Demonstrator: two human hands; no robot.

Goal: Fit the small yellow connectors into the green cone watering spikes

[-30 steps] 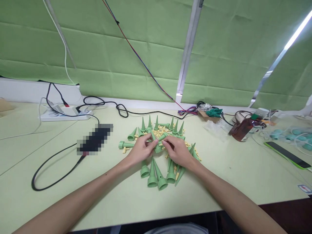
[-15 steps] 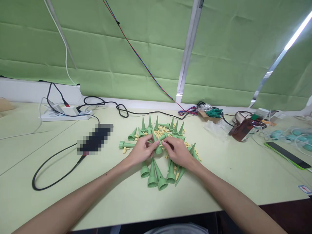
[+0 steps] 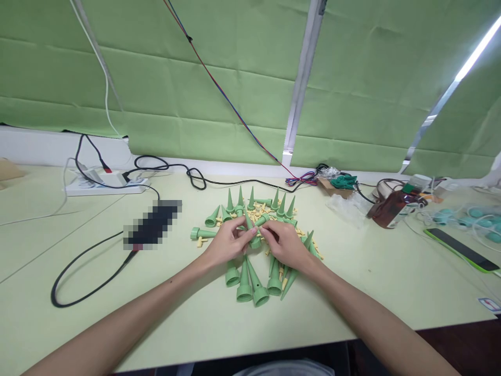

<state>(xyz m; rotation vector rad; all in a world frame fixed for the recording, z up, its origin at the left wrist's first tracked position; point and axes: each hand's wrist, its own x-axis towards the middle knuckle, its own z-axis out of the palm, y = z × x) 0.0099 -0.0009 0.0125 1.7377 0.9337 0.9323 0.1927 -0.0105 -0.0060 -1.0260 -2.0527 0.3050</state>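
Note:
Both hands meet over a pile of green plastic cone spikes [image 3: 250, 279] and small yellow pieces [image 3: 256, 212] in the middle of the table. My left hand [image 3: 226, 241] pinches a green cone spike [image 3: 252, 233] that points up and away. My right hand [image 3: 285, 243] pinches a short green tube part [image 3: 261, 219] at the side of that same spike. Several more spikes lie flat in front of my hands, and others stand behind them.
A black cable [image 3: 84, 271] loops across the table's left side to a blurred dark device [image 3: 152, 223]. A white power strip [image 3: 104, 183] lies at the back left. A brown bottle [image 3: 391, 206], wires and a green-edged phone [image 3: 462, 249] sit at the right.
Hardly anything has moved. My fingers have shifted slightly on the spike and the tube part; both hands stay in the same place.

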